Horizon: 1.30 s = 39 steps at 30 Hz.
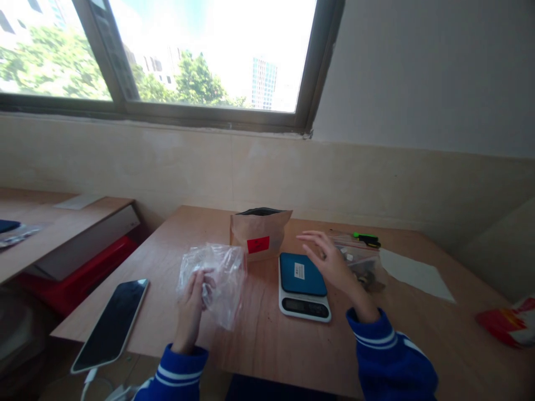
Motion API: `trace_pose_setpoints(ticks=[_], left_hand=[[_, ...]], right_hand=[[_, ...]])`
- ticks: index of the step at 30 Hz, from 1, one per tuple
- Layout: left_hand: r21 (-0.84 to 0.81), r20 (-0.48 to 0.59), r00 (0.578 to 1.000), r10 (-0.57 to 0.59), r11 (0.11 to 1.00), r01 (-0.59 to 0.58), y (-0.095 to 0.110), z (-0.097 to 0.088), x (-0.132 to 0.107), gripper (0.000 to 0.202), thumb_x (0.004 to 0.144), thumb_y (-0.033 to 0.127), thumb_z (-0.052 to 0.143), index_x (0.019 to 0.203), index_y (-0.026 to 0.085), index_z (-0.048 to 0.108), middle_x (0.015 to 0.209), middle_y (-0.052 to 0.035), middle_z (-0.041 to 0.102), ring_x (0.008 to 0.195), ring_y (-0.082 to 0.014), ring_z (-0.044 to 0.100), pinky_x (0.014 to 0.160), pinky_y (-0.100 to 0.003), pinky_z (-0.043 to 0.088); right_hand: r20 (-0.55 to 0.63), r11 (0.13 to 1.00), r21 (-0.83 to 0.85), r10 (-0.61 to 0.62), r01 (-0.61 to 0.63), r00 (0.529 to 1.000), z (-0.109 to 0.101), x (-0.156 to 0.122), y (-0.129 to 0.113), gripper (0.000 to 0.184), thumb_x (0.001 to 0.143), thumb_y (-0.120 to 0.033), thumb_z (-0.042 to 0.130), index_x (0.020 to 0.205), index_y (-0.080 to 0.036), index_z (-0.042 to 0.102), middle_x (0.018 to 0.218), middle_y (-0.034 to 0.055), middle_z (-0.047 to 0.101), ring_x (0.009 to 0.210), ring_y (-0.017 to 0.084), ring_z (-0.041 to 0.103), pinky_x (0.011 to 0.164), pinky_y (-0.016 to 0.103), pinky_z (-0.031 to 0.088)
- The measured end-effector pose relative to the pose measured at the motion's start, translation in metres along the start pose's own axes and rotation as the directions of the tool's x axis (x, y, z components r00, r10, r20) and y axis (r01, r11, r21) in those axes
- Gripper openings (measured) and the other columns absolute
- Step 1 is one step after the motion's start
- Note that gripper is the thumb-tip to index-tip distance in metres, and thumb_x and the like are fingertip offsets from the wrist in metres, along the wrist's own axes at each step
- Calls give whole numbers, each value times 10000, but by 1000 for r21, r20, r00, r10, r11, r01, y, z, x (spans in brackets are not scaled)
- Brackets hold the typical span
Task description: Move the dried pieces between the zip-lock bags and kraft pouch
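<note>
On the wooden worktop [259, 348], left of a kitchen scale [304, 284], a left hand [194, 291] grips clear plastic bags [228, 262].
Near the scale's right rear edge, the right hand [324, 257] hangs with fingers apart and seems to hold nothing; its fingertips point toward the brown pouch [262, 229], which stands upright with its mouth open behind the bags and scale. The step in hand looks like handling the clear bags, perhaps parting one from the bunch, though how many there are cannot be told. From here, a move would call for the right hand to come across and pinch a single edge while the left keeps its grip, since thin film could cling or slip.
</note>
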<state>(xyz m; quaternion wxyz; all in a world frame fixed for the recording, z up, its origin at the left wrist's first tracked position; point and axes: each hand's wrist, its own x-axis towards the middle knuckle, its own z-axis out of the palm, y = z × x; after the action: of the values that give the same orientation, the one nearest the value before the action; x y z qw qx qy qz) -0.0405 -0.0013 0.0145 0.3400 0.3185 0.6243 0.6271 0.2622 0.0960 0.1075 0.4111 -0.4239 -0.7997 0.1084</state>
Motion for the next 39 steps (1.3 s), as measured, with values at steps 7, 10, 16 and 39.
trace_pose_setpoints(ticks=[7,10,16,39], left_hand=[[514,-196,971,135,857,-16,22,-21,62,559,866,445,409,1220,15,468,1059,-233,610,845,-301,621,761,-486,497],[648,-234,916,324,754,-101,19,-17,59,670,858,412,443,1358,-24,345,1388,-332,347,1278,-420,379,1004,-595,315],[819,250,914,319,434,-375,-13,-11,48,352,898,332,413,1148,212,629,1357,-158,517,1246,-347,470,1044,-576,279],[52,719,600,-350,889,455,44,92,-88,607,616,781,551,716,183,541,501,2,551,343,-104,454,322,-208,277]], right_hand=[[-15,928,-299,229,-223,973,-31,-71,103,321,849,-385,493,1087,-222,636,1175,129,581,1150,282,544,1009,457,407],[-24,847,-450,305,-283,952,-32,-99,137,406,812,-375,529,1183,-217,576,1227,146,561,1171,304,533,957,463,444],[-69,712,-629,350,-313,934,-14,-121,142,528,805,-340,550,1298,-171,472,1247,184,547,1128,341,527,887,476,449],[-116,994,-36,-110,106,987,-11,-122,-68,257,886,-98,478,795,-281,633,914,-27,764,940,188,703,1029,435,423]])
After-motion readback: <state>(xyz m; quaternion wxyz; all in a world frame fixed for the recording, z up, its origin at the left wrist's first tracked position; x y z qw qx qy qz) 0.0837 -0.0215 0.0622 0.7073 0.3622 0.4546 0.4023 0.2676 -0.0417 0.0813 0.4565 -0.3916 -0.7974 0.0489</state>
